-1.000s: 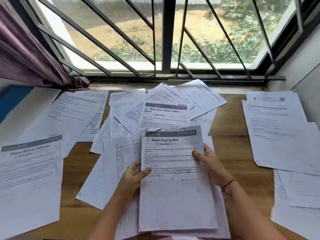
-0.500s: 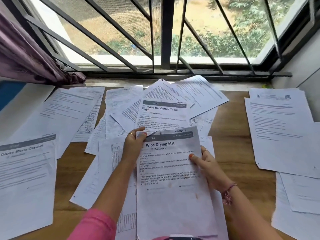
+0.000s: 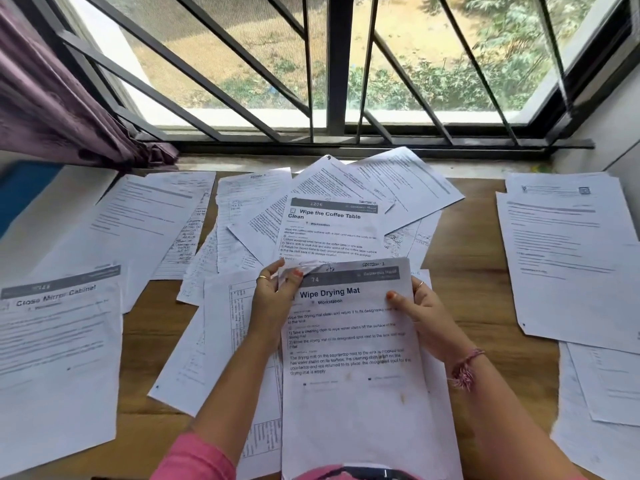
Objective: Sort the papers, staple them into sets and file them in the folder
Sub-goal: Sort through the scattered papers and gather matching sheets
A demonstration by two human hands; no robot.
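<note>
Head view: a person at a wooden bench [image 3: 464, 271] under a barred window [image 3: 339, 81] works through scattered printed papers. Centre frame, the "Wipe Drying Mat" sheet [image 3: 353, 368] lies with its long axis running from the bottom edge up toward the window, on top of a small stack held between both hands. The left hand [image 3: 268, 303] pinches the sheet's crumpled upper-left corner between thumb and curled fingers; the right hand [image 3: 420, 317] clasps the upper-right edge, thumb flat on the page, fingers tucked behind. Just above them lies the "Wipe the Coffee Table Clean" sheet [image 3: 332, 230], nearer the left hand and overlapping a fan of other pages. A "Close Mirror Cabinet" sheet [image 3: 59, 341] sits at lower left, and a separate pile of papers [image 3: 568, 254] at right. A blue object [image 3: 24, 192] at the left edge may be the folder; no stapler shows. Sorting appears under way, with stapling and filing not yet done.
</note>
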